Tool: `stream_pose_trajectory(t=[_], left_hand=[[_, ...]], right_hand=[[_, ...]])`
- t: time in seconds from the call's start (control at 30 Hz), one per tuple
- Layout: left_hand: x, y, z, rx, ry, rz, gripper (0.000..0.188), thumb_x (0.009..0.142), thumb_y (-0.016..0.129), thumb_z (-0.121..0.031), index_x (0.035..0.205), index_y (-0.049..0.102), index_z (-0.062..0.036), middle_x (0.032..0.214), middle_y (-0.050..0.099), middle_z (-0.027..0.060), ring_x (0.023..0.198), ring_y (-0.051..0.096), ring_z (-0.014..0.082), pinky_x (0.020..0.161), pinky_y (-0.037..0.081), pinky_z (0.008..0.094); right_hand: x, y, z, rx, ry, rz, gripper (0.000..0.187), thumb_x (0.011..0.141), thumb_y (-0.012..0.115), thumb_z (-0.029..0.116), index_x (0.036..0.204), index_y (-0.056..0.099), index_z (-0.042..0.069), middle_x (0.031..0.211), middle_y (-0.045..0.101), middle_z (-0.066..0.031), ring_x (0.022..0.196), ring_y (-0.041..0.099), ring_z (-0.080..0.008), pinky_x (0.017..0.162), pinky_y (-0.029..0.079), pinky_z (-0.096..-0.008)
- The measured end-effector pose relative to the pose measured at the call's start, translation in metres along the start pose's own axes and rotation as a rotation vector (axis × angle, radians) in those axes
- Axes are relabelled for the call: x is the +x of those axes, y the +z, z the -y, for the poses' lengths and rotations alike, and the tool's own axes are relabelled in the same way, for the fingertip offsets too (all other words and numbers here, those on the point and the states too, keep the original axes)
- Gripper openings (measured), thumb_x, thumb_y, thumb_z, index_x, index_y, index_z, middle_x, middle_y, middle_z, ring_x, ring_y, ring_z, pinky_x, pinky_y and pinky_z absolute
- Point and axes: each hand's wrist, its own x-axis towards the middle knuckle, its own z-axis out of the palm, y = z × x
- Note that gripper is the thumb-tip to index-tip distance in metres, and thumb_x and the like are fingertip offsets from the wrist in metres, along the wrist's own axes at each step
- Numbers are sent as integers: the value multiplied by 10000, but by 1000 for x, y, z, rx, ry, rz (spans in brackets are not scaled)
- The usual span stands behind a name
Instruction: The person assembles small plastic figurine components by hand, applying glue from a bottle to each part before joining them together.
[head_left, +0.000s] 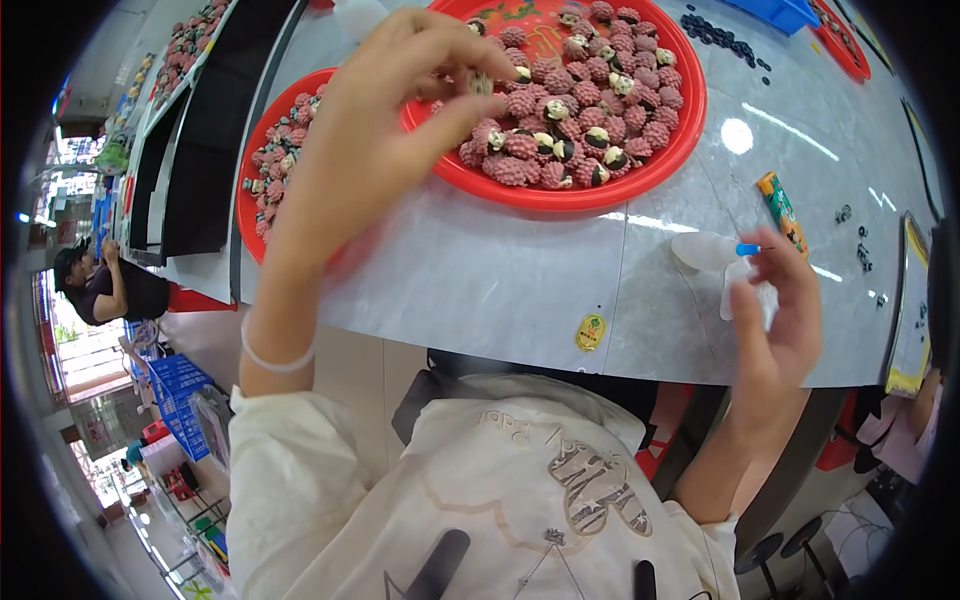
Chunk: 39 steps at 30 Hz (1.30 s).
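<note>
My left hand [385, 135] hangs over the edge of a round red tray [560, 200], thumb and fingers pinching a small pale figurine [481, 82] whose details are partly hidden. In the tray lie many pink, bumpy figurines [585, 95], some with cream and black heads. My right hand [780, 315] is at the right, its thumb and fingers curved but apart. By its fingertips lies a white squeeze bottle [697, 250] with a blue needle tip. Behind the thumb shows something white [742, 285] that I cannot make out; it seems not gripped.
A second red tray [250, 190] with pink and teal pieces stands left. Beyond it is a dark rack [205, 150]. Small dark discs [725, 40] lie at the back, near a blue bin [785, 12]. A green-and-orange tube [783, 210] and small metallic parts [863, 250] lie right.
</note>
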Motion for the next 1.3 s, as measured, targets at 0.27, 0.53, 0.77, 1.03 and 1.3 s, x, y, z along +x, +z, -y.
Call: stream_pose_trajectory(t=[0.27,0.53,0.77,1.03,1.3], left_hand=[[-54,68,-42,-1165,-224,-49,256,746,608,-11,987,542,47,988,538,115,884,552,165,721,478,250],[-58,115,-63,-1540,-505,-61,366,730,663,-211,977,509,11,957,542,157,839,581,225,667,484,270],[-57,118,-62,-1428,-515,-33,410,744,643,-266,1009,510,18,950,555,139,820,578,191,678,480,251],[-57,120,-64,-1394,-522,-26,402,758,627,-266,1013,508,22,958,551,142,790,594,190,669,489,235],[-56,119,-63,-1411,-505,-36,385,762,627,-245,1005,507,29,968,539,156,798,562,151,688,481,227]], right_hand=[[-11,12,6,442,313,306,355,740,615,75,1051,466,-11,869,565,-86,772,537,-134,688,407,-225],[-6,-44,7,296,172,175,525,663,718,308,982,467,-26,893,532,-125,739,534,-158,639,421,-224],[-6,-48,-1,270,60,225,446,775,588,361,1034,461,20,983,490,-165,908,464,-190,669,392,-205],[-4,-40,5,126,59,238,485,800,533,413,1019,477,-15,920,525,-175,859,499,-201,609,402,-200],[-11,-37,20,-91,-231,75,400,768,600,278,967,505,-56,829,593,-239,734,534,-212,620,421,-259]])
